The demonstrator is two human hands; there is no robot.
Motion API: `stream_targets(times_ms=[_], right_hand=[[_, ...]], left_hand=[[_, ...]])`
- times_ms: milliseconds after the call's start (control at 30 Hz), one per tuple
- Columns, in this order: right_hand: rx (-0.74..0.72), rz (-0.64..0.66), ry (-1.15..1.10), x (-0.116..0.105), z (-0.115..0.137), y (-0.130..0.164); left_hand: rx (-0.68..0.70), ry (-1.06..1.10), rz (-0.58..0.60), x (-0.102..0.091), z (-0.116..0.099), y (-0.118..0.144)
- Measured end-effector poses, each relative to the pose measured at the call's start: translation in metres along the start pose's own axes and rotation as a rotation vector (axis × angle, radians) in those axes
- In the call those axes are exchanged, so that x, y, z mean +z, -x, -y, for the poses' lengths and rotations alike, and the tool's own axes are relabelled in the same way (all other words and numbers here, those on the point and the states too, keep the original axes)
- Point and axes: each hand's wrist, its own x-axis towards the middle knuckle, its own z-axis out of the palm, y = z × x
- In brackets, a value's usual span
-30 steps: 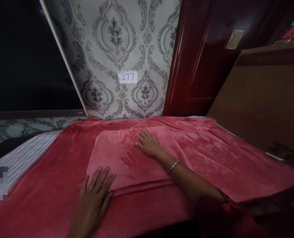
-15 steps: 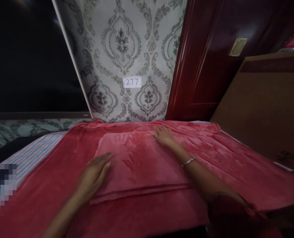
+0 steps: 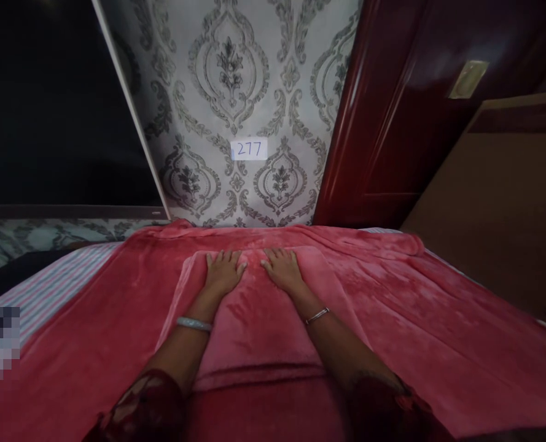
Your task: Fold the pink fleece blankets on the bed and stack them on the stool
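Observation:
A pinkish-red plush blanket lies folded into a flat rectangle, its layered edge towards me. Both of my hands rest palm down near its far edge, a short gap between them. My left hand has its fingers spread on the cloth, with a pale bangle on the wrist. On the other side, my right hand presses flat with fingers apart, and a thin silver bracelet circles that wrist. Beneath the folded piece, a wider red plush cloth spreads out with wrinkles at the right.
A striped sheet shows at the left. Behind stands a patterned wall with a paper label reading 277. A dark screen is at the left; a dark red wooden panel and a large cardboard box stand at the right.
My left hand has moved forward and right from the folded blanket's left side to its far part. My right hand has shifted slightly left and towards me. The view has turned a little.

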Motion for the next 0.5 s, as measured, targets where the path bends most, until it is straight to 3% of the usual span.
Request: stream_targets(times_ms=[267,400,500], right_hand=[[-0.008,-0.029,-0.032,-0.001,-0.001,0.0],[0.041,0.035,0.015,-0.008,-0.008,0.002],[0.127,0.083,0.065,-0.016,-0.023,0.007]], left_hand=[[-0.01,-0.015,-0.014,-0.008,-0.002,0.003],[-0.062,-0.037,-0.053,-0.016,-0.003,0.009],[-0.141,-0.048,0.013,-0.024,0.008,0.009]])
